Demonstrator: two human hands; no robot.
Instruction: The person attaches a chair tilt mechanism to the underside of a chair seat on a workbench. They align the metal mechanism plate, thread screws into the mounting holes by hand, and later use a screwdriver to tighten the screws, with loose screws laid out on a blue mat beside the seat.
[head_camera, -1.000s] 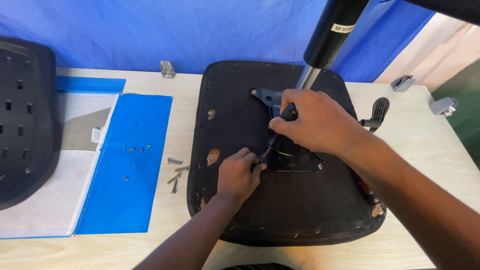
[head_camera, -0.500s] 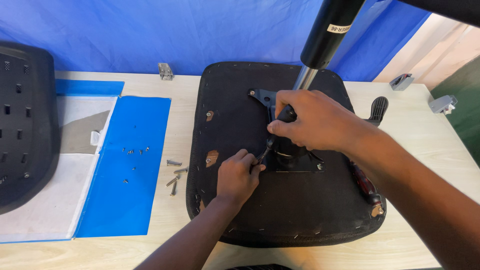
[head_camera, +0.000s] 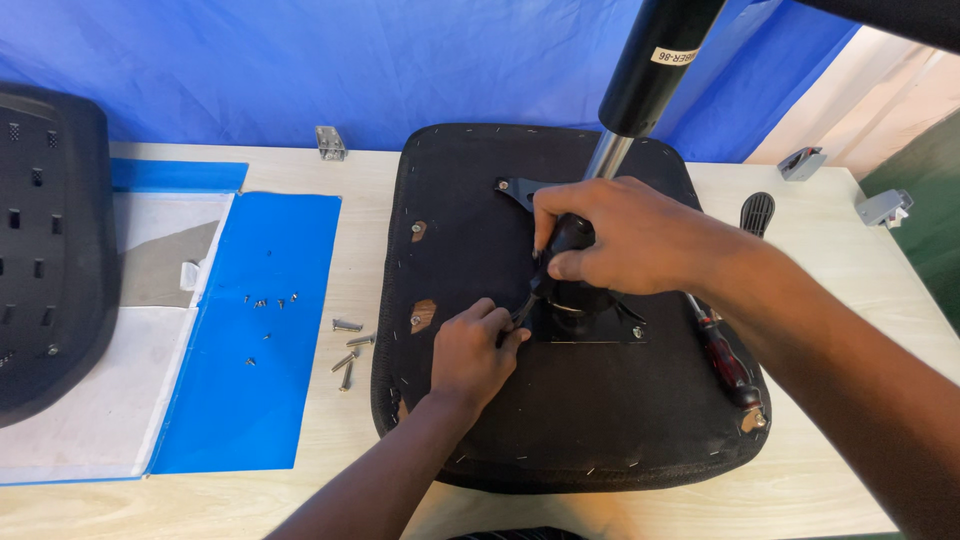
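Observation:
An upturned black chair seat (head_camera: 600, 420) lies on the wooden table, its metal mounting plate (head_camera: 590, 320) and gas cylinder (head_camera: 655, 70) pointing up. My right hand (head_camera: 625, 235) grips the black handle of a screwdriver (head_camera: 560, 250), tilted down toward the plate's left edge. My left hand (head_camera: 470, 355) rests on the seat base, fingers pinched around the screwdriver's tip. Whatever sits under the tip is hidden by my fingers.
A red-handled screwdriver (head_camera: 722, 355) lies on the seat's right side. Loose screws (head_camera: 348, 350) sit on the table left of the seat, smaller ones on a blue sheet (head_camera: 250, 400). A black chair backrest (head_camera: 45, 250) lies far left. Small grey parts (head_camera: 880, 208) at right.
Both hands have stayed at the mounting plate; my right hand has shifted only slightly on the screwdriver handle.

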